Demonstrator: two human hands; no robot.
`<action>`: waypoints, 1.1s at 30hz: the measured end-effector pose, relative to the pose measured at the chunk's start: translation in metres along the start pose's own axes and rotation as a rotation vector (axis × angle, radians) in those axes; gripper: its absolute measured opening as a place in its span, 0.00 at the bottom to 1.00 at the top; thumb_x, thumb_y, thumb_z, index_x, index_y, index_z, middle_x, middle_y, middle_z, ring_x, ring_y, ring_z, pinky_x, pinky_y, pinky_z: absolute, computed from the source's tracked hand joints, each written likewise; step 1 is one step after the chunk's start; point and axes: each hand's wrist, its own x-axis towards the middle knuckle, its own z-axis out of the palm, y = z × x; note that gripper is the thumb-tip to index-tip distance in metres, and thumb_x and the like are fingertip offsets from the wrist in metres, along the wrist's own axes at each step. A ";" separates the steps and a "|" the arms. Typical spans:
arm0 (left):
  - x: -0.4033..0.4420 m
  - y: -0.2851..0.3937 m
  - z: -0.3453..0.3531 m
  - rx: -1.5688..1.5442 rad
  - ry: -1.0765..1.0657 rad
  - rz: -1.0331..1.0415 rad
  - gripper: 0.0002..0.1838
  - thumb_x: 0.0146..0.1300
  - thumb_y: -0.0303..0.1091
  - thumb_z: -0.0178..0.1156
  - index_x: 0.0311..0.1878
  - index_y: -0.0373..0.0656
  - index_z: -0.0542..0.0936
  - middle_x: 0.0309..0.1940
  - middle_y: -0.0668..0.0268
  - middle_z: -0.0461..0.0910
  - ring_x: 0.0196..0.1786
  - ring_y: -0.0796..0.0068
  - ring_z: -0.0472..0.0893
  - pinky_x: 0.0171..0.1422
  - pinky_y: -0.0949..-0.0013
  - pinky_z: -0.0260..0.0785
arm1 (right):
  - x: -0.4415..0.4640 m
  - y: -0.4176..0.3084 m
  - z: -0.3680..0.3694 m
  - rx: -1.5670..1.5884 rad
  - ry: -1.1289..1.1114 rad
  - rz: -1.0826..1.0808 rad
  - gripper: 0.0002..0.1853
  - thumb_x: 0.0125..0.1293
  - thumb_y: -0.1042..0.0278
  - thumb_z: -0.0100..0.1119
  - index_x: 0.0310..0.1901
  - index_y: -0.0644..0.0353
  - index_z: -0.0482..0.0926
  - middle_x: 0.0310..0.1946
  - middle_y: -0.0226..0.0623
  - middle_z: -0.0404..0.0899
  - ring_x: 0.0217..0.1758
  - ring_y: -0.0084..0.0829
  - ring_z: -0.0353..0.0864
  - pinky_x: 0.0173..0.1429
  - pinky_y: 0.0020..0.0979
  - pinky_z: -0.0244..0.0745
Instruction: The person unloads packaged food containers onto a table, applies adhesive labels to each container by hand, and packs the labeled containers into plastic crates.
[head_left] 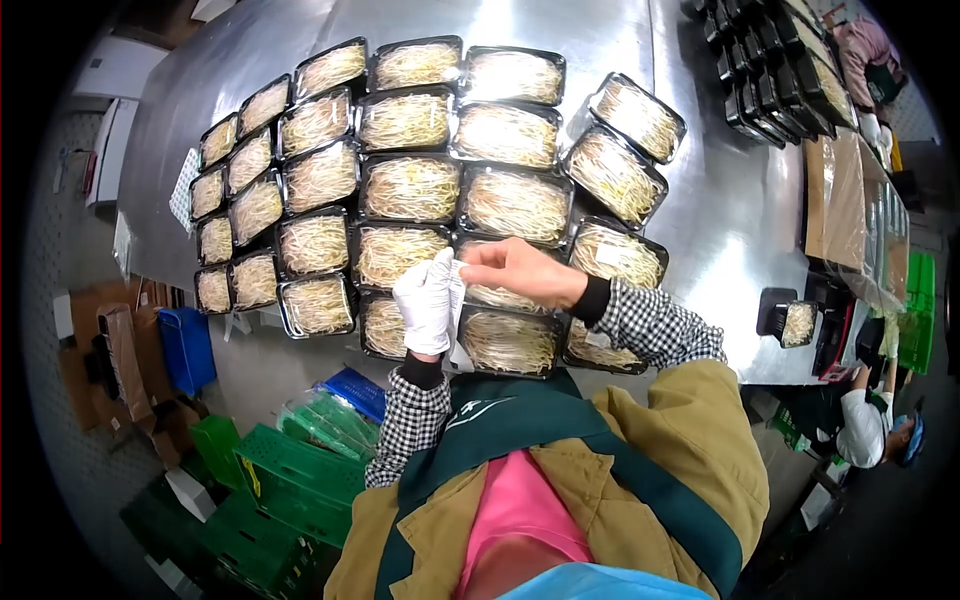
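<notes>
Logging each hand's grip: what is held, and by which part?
The left hand holds a white paper strip by its upper part; whether the right hand, at its top, grips too cannot be told.

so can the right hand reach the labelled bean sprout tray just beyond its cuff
Probably yes: the bean sprout tray lies close and mostly uncovered, though the right hand is busy at the white paper strip.

Before you, black rectangular plastic trays (pixel 650 206) of pale stringy sprouts (pixel 411 189) lie in rows on the silver metal tabletop (pixel 715 215); stacked black plastic trays (pixel 768 78) stand far right, green plastic crates (pixel 300 485) lower left.
</notes>
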 end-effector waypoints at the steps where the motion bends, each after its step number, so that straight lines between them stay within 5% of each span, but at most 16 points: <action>1: 0.005 -0.011 -0.008 0.022 -0.031 0.029 0.08 0.63 0.29 0.57 0.32 0.34 0.80 0.25 0.73 0.77 0.28 0.88 0.69 0.31 0.80 0.61 | 0.009 0.004 -0.006 -0.013 0.068 -0.082 0.11 0.62 0.66 0.58 0.43 0.61 0.80 0.37 0.33 0.81 0.40 0.21 0.77 0.48 0.26 0.72; 5: -0.002 -0.006 -0.034 -0.168 -0.278 -0.157 0.05 0.61 0.24 0.57 0.35 0.33 0.80 0.31 0.67 0.80 0.34 0.83 0.77 0.41 0.80 0.71 | 0.099 -0.005 -0.122 -0.543 0.708 -0.333 0.12 0.65 0.63 0.53 0.36 0.64 0.80 0.31 0.35 0.81 0.34 0.20 0.76 0.40 0.24 0.70; 6: -0.010 0.011 -0.034 -0.204 -0.256 -0.218 0.08 0.61 0.24 0.56 0.43 0.32 0.79 0.34 0.66 0.80 0.36 0.83 0.78 0.42 0.81 0.70 | 0.120 -0.028 -0.152 -0.731 0.830 -0.187 0.15 0.65 0.58 0.52 0.35 0.62 0.80 0.30 0.38 0.81 0.32 0.26 0.78 0.37 0.28 0.71; 7: -0.015 0.017 -0.039 -0.230 -0.280 -0.229 0.11 0.62 0.25 0.55 0.47 0.32 0.77 0.35 0.66 0.80 0.36 0.83 0.78 0.43 0.81 0.70 | 0.153 -0.021 -0.189 -0.922 1.027 -0.415 0.17 0.62 0.52 0.53 0.34 0.59 0.80 0.30 0.40 0.79 0.33 0.35 0.78 0.38 0.36 0.69; 8: -0.017 0.019 -0.045 -0.255 -0.302 -0.235 0.14 0.63 0.25 0.55 0.51 0.31 0.75 0.36 0.66 0.80 0.37 0.83 0.78 0.44 0.81 0.70 | 0.171 -0.030 -0.203 -1.038 1.155 -0.324 0.19 0.59 0.47 0.53 0.33 0.57 0.80 0.32 0.40 0.78 0.39 0.41 0.76 0.43 0.41 0.66; 12: -0.021 0.020 -0.060 -0.223 -0.158 -0.206 0.12 0.64 0.25 0.53 0.50 0.32 0.75 0.40 0.64 0.80 0.39 0.84 0.77 0.45 0.80 0.70 | 0.217 -0.014 -0.225 -1.346 1.242 -0.200 0.20 0.55 0.46 0.60 0.38 0.56 0.78 0.39 0.41 0.74 0.46 0.39 0.73 0.51 0.43 0.60; 14: -0.016 0.011 -0.072 -0.110 -0.194 -0.077 0.10 0.63 0.24 0.53 0.45 0.33 0.78 0.38 0.64 0.81 0.37 0.84 0.78 0.42 0.81 0.69 | 0.217 -0.011 -0.226 -1.333 1.261 -0.236 0.21 0.56 0.52 0.61 0.44 0.60 0.72 0.40 0.42 0.74 0.46 0.39 0.72 0.51 0.43 0.63; 16: -0.014 0.012 -0.070 -0.107 -0.124 -0.223 0.08 0.62 0.24 0.54 0.42 0.33 0.79 0.35 0.66 0.82 0.34 0.84 0.77 0.38 0.81 0.69 | 0.211 -0.006 -0.225 -1.258 1.369 -0.433 0.15 0.63 0.56 0.53 0.40 0.60 0.75 0.40 0.44 0.76 0.44 0.44 0.75 0.47 0.42 0.68; 18: -0.006 -0.006 -0.064 -0.096 -0.018 -0.151 0.07 0.61 0.26 0.56 0.39 0.34 0.81 0.31 0.67 0.81 0.31 0.85 0.77 0.35 0.81 0.68 | 0.184 -0.015 -0.174 -0.874 1.111 -0.227 0.13 0.65 0.59 0.51 0.42 0.61 0.75 0.33 0.41 0.79 0.37 0.40 0.78 0.41 0.38 0.72; 21: 0.009 -0.004 -0.048 0.227 0.136 0.033 0.09 0.60 0.28 0.59 0.27 0.33 0.80 0.18 0.73 0.74 0.23 0.87 0.68 0.27 0.79 0.60 | 0.104 -0.019 -0.055 -0.362 -0.112 -0.182 0.19 0.66 0.53 0.50 0.45 0.60 0.78 0.33 0.30 0.80 0.36 0.23 0.75 0.43 0.27 0.73; 22: 0.014 -0.013 -0.044 0.240 0.178 0.087 0.14 0.60 0.29 0.60 0.20 0.35 0.74 0.14 0.76 0.66 0.21 0.88 0.61 0.24 0.78 0.54 | 0.075 -0.016 -0.017 -0.130 -0.252 -0.125 0.17 0.65 0.54 0.53 0.45 0.59 0.79 0.33 0.29 0.79 0.39 0.22 0.74 0.45 0.27 0.72; 24: 0.015 -0.005 -0.029 0.012 0.173 0.007 0.16 0.60 0.30 0.60 0.18 0.36 0.72 0.14 0.78 0.64 0.21 0.88 0.61 0.24 0.77 0.54 | 0.043 -0.021 0.012 -0.142 -0.116 0.073 0.13 0.64 0.59 0.55 0.43 0.59 0.80 0.33 0.28 0.79 0.38 0.21 0.74 0.46 0.26 0.71; 27: 0.008 -0.004 -0.037 -0.133 -0.165 -0.108 0.07 0.60 0.30 0.61 0.35 0.35 0.82 0.25 0.73 0.77 0.28 0.89 0.71 0.32 0.82 0.64 | 0.067 0.007 -0.038 -0.367 0.368 -0.273 0.09 0.64 0.65 0.56 0.37 0.61 0.81 0.31 0.28 0.80 0.32 0.18 0.73 0.41 0.22 0.69; 28: 0.004 0.005 -0.037 -0.152 -0.198 -0.146 0.08 0.60 0.30 0.60 0.38 0.35 0.81 0.27 0.72 0.78 0.29 0.88 0.72 0.34 0.83 0.65 | 0.077 -0.008 -0.061 -0.409 0.515 -0.069 0.11 0.64 0.63 0.55 0.36 0.62 0.80 0.28 0.29 0.80 0.30 0.17 0.73 0.36 0.22 0.69; 30: -0.004 0.018 -0.037 -0.190 -0.261 -0.222 0.10 0.60 0.29 0.60 0.43 0.35 0.80 0.31 0.71 0.79 0.32 0.87 0.74 0.38 0.83 0.67 | 0.119 0.006 -0.118 -0.857 0.851 -0.387 0.15 0.60 0.54 0.54 0.30 0.59 0.79 0.25 0.40 0.79 0.31 0.33 0.78 0.37 0.37 0.69; 33: -0.017 0.020 -0.050 -0.203 -0.318 -0.211 0.12 0.64 0.29 0.55 0.49 0.35 0.77 0.38 0.68 0.80 0.39 0.86 0.76 0.44 0.82 0.68 | 0.151 0.018 -0.135 -1.212 1.040 -0.279 0.17 0.56 0.50 0.58 0.33 0.57 0.77 0.35 0.40 0.74 0.43 0.39 0.72 0.45 0.40 0.61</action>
